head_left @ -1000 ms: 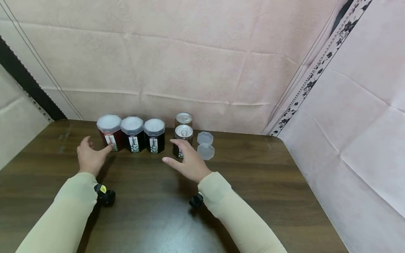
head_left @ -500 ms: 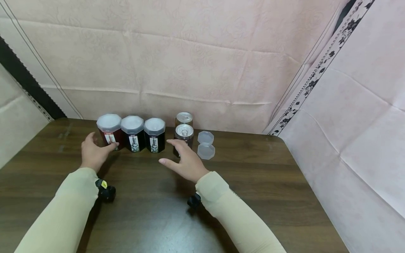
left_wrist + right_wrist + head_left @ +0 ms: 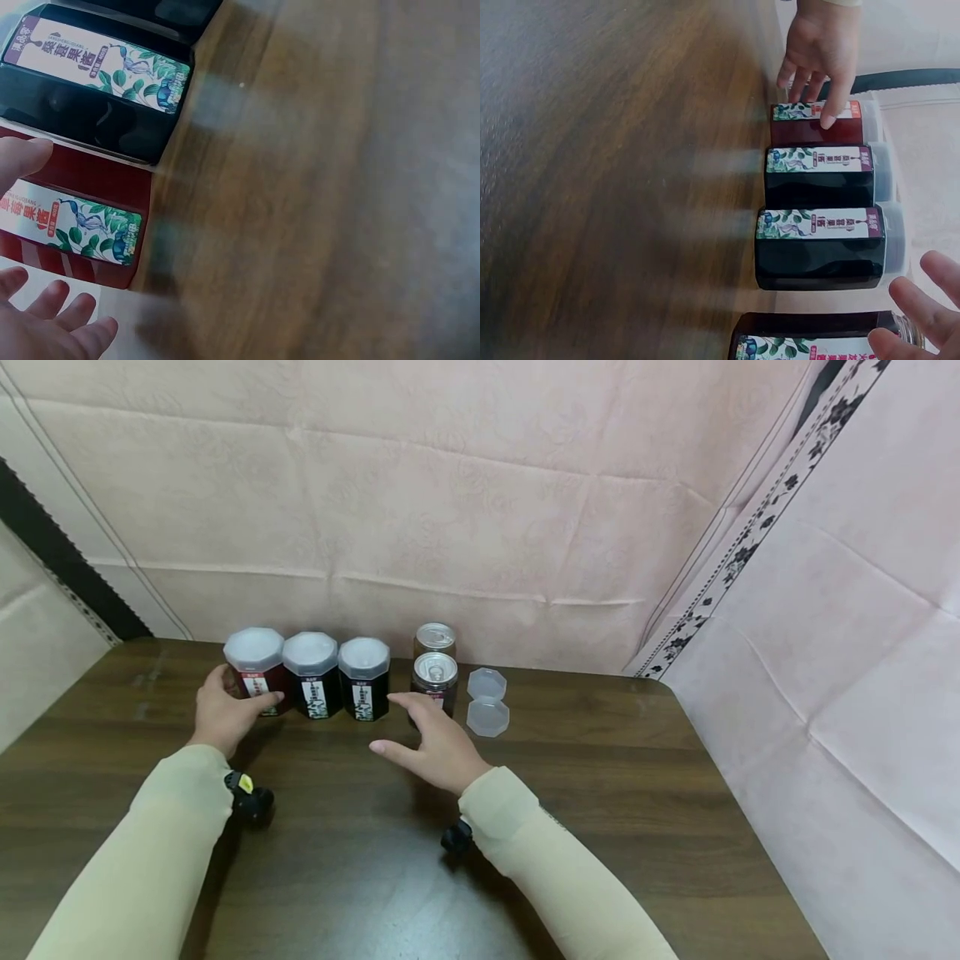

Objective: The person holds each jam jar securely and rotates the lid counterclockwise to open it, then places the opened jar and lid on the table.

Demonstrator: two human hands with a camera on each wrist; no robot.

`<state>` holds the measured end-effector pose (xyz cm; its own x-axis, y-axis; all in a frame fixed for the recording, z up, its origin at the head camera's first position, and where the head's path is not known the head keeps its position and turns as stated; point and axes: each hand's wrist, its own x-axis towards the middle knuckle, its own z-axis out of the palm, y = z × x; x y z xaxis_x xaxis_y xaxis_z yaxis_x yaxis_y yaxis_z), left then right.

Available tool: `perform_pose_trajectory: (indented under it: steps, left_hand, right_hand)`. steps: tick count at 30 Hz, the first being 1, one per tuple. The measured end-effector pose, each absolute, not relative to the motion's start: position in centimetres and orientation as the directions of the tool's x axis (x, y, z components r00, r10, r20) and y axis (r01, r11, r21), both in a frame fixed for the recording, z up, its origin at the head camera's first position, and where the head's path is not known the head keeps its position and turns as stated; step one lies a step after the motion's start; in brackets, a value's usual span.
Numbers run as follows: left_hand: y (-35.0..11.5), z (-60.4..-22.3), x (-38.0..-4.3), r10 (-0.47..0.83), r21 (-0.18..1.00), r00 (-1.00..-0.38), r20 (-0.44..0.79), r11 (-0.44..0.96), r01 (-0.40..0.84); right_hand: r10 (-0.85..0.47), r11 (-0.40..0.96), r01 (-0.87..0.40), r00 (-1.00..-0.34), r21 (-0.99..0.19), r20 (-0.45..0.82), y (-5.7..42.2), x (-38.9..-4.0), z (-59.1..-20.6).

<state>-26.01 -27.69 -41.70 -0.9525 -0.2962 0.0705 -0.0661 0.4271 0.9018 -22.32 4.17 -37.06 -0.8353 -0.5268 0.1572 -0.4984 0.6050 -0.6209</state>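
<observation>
My left hand (image 3: pixel 225 710) is at the left end of a row of jars. Its thumb lies across the front of a red fruit-jam jar (image 3: pixel 90 180) with a frosted octagonal lid, while the spread fingers (image 3: pixel 75 311) stay apart from the jar's left side. Beside it are two dark jars (image 3: pixel 311 681), (image 3: pixel 363 689) with similar lids and white labels. My right hand (image 3: pixel 438 743), thumb and fingers spread, is just in front of a dark jar with a silver pull-tab top (image 3: pixel 435 670) and partly hides it. It holds nothing.
Behind that jar stands another pull-tab one (image 3: pixel 435 637). Two clear octagonal lids (image 3: pixel 487 683), (image 3: pixel 487 718) lie to its right on the wooden table (image 3: pixel 600 777). Pale cloth (image 3: pixel 450 510) hangs along the back edge and both sides.
My left hand has moved right and forward, bringing its thumb across the red jar's front and its fingers to the jar's side. My right hand has shifted slightly left. The jars have stayed in place.
</observation>
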Motion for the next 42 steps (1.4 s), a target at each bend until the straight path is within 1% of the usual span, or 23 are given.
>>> perform_pose_trajectory:
  steps: [13,31,42]
  left_hand:
    - [-27.5,-41.3,-26.7,-0.287,0.916,-0.956,0.059,0.396,-0.062]
    - [-27.9,-42.1,-27.7,-0.296,0.936,-0.955,-0.017,0.33,-0.12]
    - [-27.6,-41.8,-28.3,-0.294,0.931,-0.956,-0.014,0.345,-0.12]
  right_hand:
    - [-0.571,0.619,-0.506,-0.815,-0.601,0.099,3.1,-22.0,-37.8]
    - [-0.616,0.613,-0.562,-0.78,-0.555,0.11,1.7,-21.6,-37.8]
    - [-0.614,0.613,-0.554,-0.783,-0.563,0.101,1.9,-21.8,-37.7]
